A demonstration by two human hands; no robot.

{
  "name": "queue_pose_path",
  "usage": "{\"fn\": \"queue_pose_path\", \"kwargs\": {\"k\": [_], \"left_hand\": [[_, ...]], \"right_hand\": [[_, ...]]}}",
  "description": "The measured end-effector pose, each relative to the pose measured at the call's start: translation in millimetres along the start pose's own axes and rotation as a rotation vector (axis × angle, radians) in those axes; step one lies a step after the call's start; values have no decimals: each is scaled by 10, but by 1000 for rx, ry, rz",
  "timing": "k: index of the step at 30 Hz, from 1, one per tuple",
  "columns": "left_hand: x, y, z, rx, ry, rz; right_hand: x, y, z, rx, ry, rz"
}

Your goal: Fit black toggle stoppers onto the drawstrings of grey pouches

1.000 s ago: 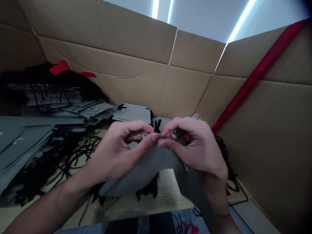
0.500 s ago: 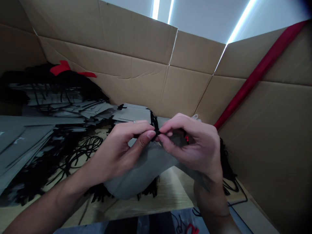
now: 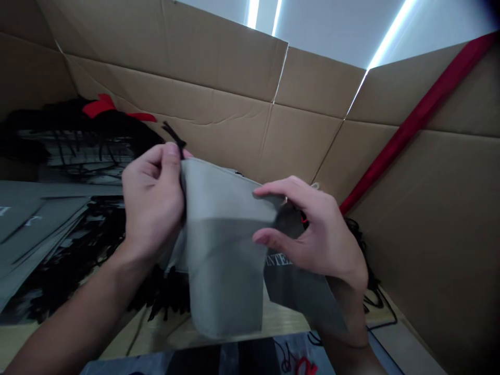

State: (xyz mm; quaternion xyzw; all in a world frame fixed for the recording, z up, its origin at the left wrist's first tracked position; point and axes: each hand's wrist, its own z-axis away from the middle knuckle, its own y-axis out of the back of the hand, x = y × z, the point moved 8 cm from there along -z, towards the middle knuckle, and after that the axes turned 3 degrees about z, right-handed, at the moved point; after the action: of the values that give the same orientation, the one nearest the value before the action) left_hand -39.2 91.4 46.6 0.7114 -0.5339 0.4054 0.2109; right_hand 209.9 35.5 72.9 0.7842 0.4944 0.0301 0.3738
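My left hand (image 3: 154, 192) is closed on the upper left corner of a grey cloth drawstring bag (image 3: 224, 229). A knotted black cord (image 3: 174, 136) sticks up beyond its thumb. The bag hangs upright, its rounded lower edge above the table front. My right hand (image 3: 312, 229) is at the bag's right side, thumb and forefinger spread apart; its other fingers are partly hidden. Below that palm hangs a darker grey cloth piece (image 3: 297, 284) with partly covered white lettering. I cannot tell whether it belongs to the same bag or whether the hidden fingers touch it.
Stacked grey bags with black cords (image 3: 47, 224) lie at the left. A red strip (image 3: 99, 105) rests on the dark pile behind. Cardboard walls (image 3: 219, 109) enclose the table (image 3: 172, 333). Black cords (image 3: 377, 299) lie at the right, and a red item (image 3: 307, 366) shows below the table edge.
Both hands were pinching a black cord together at the middle. My left hand has moved left and up with the corded corner, spreading the bag out. My right thumb and forefinger have come apart.
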Motion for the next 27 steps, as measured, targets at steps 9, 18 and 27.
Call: {"fn": "queue_pose_path", "kwargs": {"k": [9, 18, 27], "left_hand": [[-218, -456, 62, -441, 240, 299], [-111, -648, 326, -800, 404, 401], [-128, -685, 362, -776, 454, 457]], "right_hand": [[597, 185, -144, 572, -175, -182], [758, 405, -47, 761, -130, -38], [817, 420, -52, 794, -66, 29]]}}
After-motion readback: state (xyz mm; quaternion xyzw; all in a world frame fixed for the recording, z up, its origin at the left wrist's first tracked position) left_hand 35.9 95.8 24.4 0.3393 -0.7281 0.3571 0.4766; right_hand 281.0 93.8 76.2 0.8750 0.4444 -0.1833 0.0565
